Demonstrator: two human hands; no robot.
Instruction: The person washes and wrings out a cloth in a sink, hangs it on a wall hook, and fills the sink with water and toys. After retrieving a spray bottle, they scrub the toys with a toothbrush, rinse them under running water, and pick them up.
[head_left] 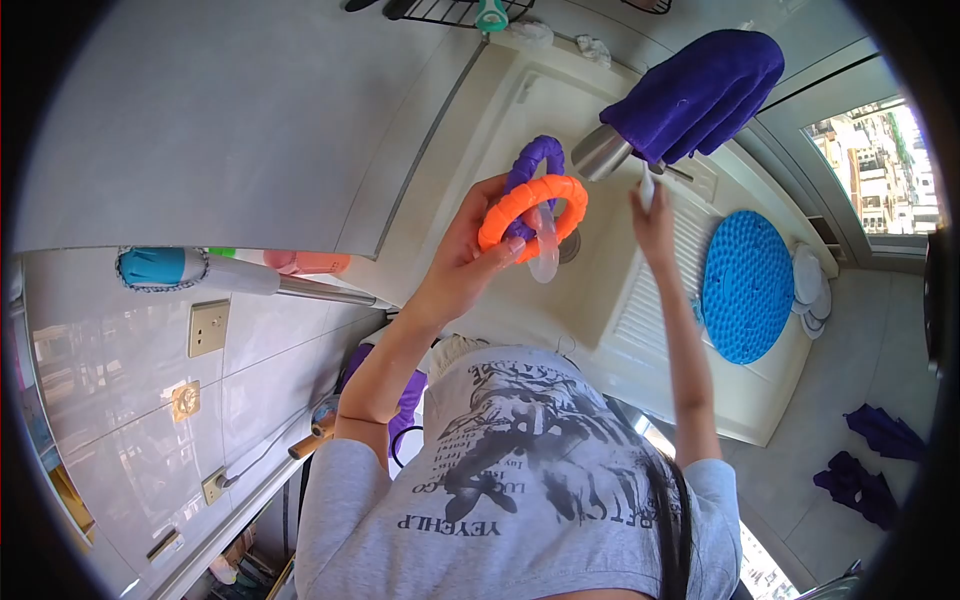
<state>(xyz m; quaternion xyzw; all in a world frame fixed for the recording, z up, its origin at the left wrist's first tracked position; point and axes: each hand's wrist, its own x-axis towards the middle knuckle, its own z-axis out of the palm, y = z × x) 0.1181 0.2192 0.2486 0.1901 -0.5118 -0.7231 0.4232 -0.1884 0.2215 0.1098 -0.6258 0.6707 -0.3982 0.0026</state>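
Note:
My left hand point(470, 245) is closed around an orange ring point(496, 222) with a ridged surface. A purple ring point(541, 147) of the same twisted look is held behind it, and a translucent whitish piece point(545, 262) hangs at their lower right. All of them are over the sink point(590, 310). My right hand point(655, 222) is closed on a slim white lever-like piece point(648, 185), just below the metal faucet point(602, 152). A purple cloth point(695, 95) drapes over the top of the faucet and hides part of it.
Right of the sink's ribbed washboard point(665, 290) lies a round blue bumpy mat point(748, 287). White discs point(812, 285) sit beside it. Dark purple cloths point(862, 470) lie farther right. A wire rack point(455, 12) is at the top, and a window point(865, 165) at the right.

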